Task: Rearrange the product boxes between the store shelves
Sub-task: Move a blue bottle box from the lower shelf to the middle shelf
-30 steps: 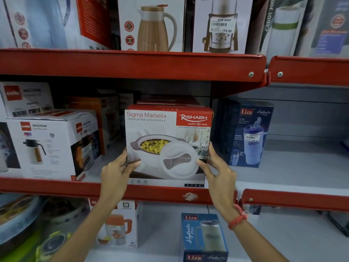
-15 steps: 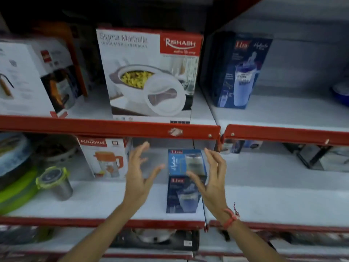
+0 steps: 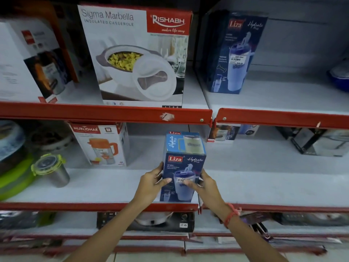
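Low in the middle of the frame, both hands are clamped on a blue Liza box (image 3: 184,167) that stands upright at the front edge of the lower shelf (image 3: 105,186). The left hand (image 3: 151,183) presses its left side with the thumb laid across the front; the right hand (image 3: 204,183) presses the right side, fingers curled onto the printed face, a red thread band (image 3: 231,214) round the wrist. So the box is pinched between the two palms, bottom near the red shelf lip.

Further back on the same shelf, left of centre, a Murlidhar jug box (image 3: 102,144) stands well apart from it, and at the far left a steel tumbler (image 3: 52,170) with a green-clipped lid sits beside green-rimmed containers.

Above, in the upper centre, the white Sigma Marbella casserole box (image 3: 137,55) stands on the upper shelf (image 3: 192,95) right at its red front rail. To its right, past the shelf joint, a second Liza box (image 3: 234,52) stands; at upper left a white flask box (image 3: 28,61) is partly cut off
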`<action>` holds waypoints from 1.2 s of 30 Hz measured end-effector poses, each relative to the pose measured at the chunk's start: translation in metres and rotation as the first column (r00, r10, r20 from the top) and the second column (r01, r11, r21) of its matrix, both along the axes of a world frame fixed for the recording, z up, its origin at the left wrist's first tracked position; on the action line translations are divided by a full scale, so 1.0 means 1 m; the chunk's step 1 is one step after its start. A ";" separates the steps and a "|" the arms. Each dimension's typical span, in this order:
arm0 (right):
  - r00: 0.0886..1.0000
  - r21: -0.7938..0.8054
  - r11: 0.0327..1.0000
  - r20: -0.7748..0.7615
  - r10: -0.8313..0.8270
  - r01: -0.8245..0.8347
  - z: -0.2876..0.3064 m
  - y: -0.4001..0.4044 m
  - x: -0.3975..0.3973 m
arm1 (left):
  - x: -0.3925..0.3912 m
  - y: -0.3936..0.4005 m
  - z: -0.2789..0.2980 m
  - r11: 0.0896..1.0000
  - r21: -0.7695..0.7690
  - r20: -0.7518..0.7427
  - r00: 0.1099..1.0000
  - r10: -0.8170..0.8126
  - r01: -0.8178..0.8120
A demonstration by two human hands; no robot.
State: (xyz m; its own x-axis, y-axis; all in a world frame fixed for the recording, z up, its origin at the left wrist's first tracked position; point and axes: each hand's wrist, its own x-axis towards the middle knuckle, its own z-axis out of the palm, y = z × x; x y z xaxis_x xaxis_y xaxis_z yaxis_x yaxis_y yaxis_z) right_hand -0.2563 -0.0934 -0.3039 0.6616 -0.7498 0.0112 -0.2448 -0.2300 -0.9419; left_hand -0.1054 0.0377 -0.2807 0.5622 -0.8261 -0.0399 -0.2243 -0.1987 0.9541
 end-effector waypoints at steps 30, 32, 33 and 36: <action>0.980 -0.184 0.981 0.171 0.098 -0.066 0.222 0.015 -0.064 | -0.043 0.032 0.203 0.968 -0.227 0.035 0.994 -0.103 0.108; 0.981 -0.217 0.975 0.176 0.080 -0.040 0.224 0.014 -0.065 | -0.041 0.029 0.205 0.967 -0.235 0.028 0.995 -0.096 0.100; 0.980 -0.227 0.973 0.181 0.080 -0.037 0.225 0.013 -0.065 | -0.041 0.028 0.206 0.966 -0.239 0.019 0.995 -0.099 0.101; 0.978 -0.273 0.961 0.189 0.093 -0.039 0.243 0.006 -0.068 | -0.044 0.020 0.218 0.951 -0.284 0.051 0.993 -0.110 0.120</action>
State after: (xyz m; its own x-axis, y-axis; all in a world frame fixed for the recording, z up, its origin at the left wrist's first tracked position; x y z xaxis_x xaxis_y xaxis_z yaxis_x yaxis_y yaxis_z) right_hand -0.3239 -0.0879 -0.0613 0.6735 -0.6563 0.3401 -0.0351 -0.4880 -0.8721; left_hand -0.1491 0.0575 -0.0627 0.4594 -0.8592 0.2253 -0.2634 0.1105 0.9584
